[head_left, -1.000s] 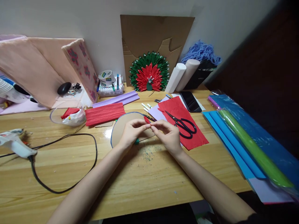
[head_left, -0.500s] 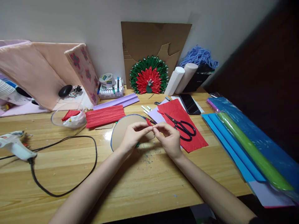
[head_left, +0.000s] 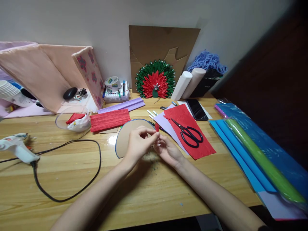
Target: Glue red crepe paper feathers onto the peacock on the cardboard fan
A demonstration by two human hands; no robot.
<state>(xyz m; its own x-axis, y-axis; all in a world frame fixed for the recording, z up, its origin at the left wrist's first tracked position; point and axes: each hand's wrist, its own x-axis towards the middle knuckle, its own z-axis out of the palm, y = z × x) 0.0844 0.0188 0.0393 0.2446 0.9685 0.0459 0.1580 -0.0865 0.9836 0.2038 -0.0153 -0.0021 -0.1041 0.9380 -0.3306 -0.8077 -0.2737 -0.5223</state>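
Observation:
A small red crepe paper petal stands upright between my fingertips. My left hand pinches its lower end between thumb and index finger. Just to the right, my right hand has turned palm up, its fingertips closed at the petal's base, which they partly hide. Beneath my hands lies a cardboard disc with a blue edge. Black-handled scissors rest on a red crepe paper sheet to the right of my hands.
A white glue gun with a looping black cord lies at left. Folded red crepe paper and a clear bowl sit behind it. A green and red peacock craft leans at the back. A phone and blue paper rolls lie at right.
My right hand has rolled from knuckles up to palm up, its fingertips staying by the petal. The petal now stands more upright. The whole view has shifted slightly.

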